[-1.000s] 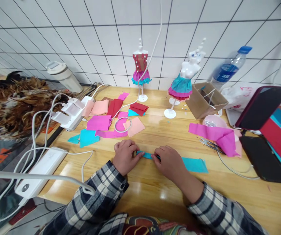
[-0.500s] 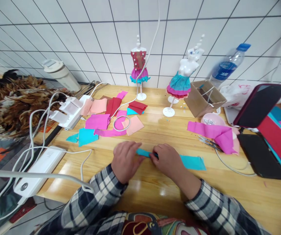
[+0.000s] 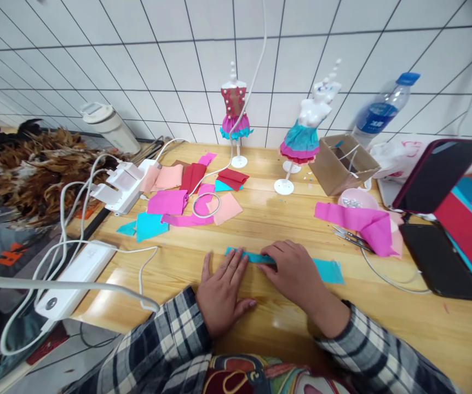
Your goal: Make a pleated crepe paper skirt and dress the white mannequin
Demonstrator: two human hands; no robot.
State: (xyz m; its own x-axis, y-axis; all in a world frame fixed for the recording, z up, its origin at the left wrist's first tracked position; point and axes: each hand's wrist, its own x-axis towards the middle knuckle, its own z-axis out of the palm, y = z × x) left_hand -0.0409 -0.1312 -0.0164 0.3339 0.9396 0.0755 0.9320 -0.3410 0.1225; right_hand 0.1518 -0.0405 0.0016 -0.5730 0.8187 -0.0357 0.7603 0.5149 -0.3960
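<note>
A turquoise crepe paper strip [image 3: 328, 270] lies across the wooden table in front of me; its left part is folded narrow, while the right end is wide and flat. My left hand [image 3: 224, 290] rests flat with fingers spread, the fingertips pressing on the strip's left end. Farther right, my right hand [image 3: 293, 273] is closed over the strip, pinching its folded edge between thumb and fingers. The palm hides the middle of the strip.
Two small mannequins in paper skirts, a red-bodiced mannequin [image 3: 235, 109] and a white one [image 3: 312, 117], stand by the wall. Coloured paper pieces [image 3: 168, 202], tweezers [image 3: 351, 238], a cardboard box [image 3: 343, 169], a phone [image 3: 439, 262] and a power strip [image 3: 125, 191] surround the work area.
My left hand has gone from pinching the strip's left end to lying flat on it, fingers spread. My right hand has shifted slightly right along the strip.
</note>
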